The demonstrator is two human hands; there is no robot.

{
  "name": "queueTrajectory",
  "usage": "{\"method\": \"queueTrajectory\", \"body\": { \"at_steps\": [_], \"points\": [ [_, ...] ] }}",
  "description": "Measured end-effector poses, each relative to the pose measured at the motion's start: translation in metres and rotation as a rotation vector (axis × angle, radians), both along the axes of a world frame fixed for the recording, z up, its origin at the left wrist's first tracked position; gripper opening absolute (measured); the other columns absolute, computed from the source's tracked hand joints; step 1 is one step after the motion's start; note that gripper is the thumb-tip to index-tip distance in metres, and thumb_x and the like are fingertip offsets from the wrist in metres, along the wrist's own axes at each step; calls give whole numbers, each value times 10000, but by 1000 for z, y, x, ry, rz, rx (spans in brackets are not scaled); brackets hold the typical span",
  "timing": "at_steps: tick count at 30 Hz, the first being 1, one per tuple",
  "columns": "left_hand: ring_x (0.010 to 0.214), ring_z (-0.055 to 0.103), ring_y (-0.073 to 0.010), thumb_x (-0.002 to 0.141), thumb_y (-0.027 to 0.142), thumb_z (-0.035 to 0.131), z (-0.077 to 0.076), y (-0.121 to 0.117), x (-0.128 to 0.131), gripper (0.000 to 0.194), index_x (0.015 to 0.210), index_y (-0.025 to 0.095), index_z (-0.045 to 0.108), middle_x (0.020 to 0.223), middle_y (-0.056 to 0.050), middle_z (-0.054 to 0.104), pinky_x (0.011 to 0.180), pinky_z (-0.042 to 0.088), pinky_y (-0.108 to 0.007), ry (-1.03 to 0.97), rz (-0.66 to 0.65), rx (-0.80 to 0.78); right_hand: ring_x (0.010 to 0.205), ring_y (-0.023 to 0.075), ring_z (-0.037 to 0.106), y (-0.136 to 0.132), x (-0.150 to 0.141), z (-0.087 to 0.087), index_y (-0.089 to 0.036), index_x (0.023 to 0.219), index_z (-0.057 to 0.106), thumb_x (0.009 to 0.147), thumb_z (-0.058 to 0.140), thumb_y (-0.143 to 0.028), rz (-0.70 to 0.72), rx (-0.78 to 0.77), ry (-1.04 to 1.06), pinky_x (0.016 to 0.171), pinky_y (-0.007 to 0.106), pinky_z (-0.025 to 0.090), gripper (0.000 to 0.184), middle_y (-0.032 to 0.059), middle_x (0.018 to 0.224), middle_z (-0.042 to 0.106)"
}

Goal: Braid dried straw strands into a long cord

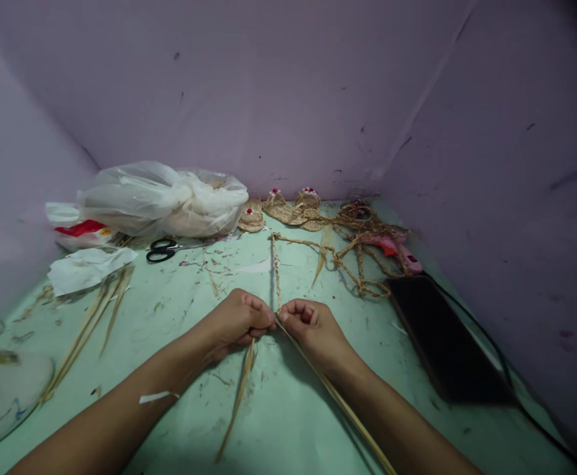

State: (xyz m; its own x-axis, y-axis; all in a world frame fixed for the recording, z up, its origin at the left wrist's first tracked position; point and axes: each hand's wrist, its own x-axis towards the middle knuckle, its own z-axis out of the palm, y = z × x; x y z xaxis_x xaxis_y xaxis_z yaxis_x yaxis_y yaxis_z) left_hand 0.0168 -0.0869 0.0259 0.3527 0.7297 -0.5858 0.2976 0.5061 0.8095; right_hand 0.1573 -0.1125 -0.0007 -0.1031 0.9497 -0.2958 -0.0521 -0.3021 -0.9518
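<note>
Both hands pinch the near end of a braided straw cord (275,267), which runs straight away from me over the green tabletop. My left hand (246,320) is closed at the braid's end, and a dry strand (239,399) hangs below it toward me. Fingertips touching the same spot, my right hand (313,330) is closed too. A long pale strand (345,402) passes from there along my right forearm. Farther off, the braid bends right and joins a tangled pile of braided cord (362,257).
At the back stand small woven straw slippers (283,210) with red beads. A tied plastic bag (164,198), black-handled scissors (162,250), white paper (88,269) and loose straw strips (88,323) lie left. A dark phone (447,340) with a cable (486,343) and a pink tool (402,251) lie right.
</note>
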Motion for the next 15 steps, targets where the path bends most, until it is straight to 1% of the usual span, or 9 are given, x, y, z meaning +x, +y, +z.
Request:
{"method": "queueTrajectory", "body": {
  "at_steps": [3, 6, 9, 12, 15],
  "points": [
    [365, 214, -26, 531, 257, 554, -1, 0, 4, 153, 476, 124, 500, 367, 65, 329, 386, 128, -194, 47, 28, 118, 409, 49, 298, -2, 0, 0, -128, 623, 530, 623, 537, -259, 25, 11, -34, 407, 192, 204, 132, -48, 460, 418],
    [421, 218, -39, 526, 264, 534, -2, -1, 7, 167, 451, 126, 479, 391, 60, 311, 417, 138, -201, 93, -25, 233, 431, 57, 341, -2, 3, -1, -130, 630, 535, 643, 508, -240, 50, 58, -110, 422, 191, 245, 115, -33, 491, 450],
    [436, 195, -46, 549, 258, 489, -3, -2, 9, 172, 436, 143, 430, 406, 63, 256, 421, 129, -208, 169, -88, 304, 456, 71, 384, -1, 8, 0, -135, 577, 540, 649, 494, -232, 71, 135, -319, 436, 195, 263, 129, -18, 492, 472],
    [437, 194, -49, 562, 227, 445, -3, -4, 12, 164, 425, 154, 392, 421, 57, 241, 413, 134, -208, 226, -121, 362, 437, 75, 389, 1, 13, 3, -141, 505, 528, 643, 490, -235, 80, 153, -548, 419, 201, 239, 171, -14, 444, 459],
    [437, 216, -49, 562, 196, 426, -3, -7, 15, 146, 426, 152, 394, 429, 52, 266, 407, 151, -199, 263, -122, 410, 411, 73, 387, 0, 14, 11, -141, 469, 527, 626, 496, -224, 75, 137, -654, 405, 205, 216, 179, -9, 417, 462]
  ]
}}
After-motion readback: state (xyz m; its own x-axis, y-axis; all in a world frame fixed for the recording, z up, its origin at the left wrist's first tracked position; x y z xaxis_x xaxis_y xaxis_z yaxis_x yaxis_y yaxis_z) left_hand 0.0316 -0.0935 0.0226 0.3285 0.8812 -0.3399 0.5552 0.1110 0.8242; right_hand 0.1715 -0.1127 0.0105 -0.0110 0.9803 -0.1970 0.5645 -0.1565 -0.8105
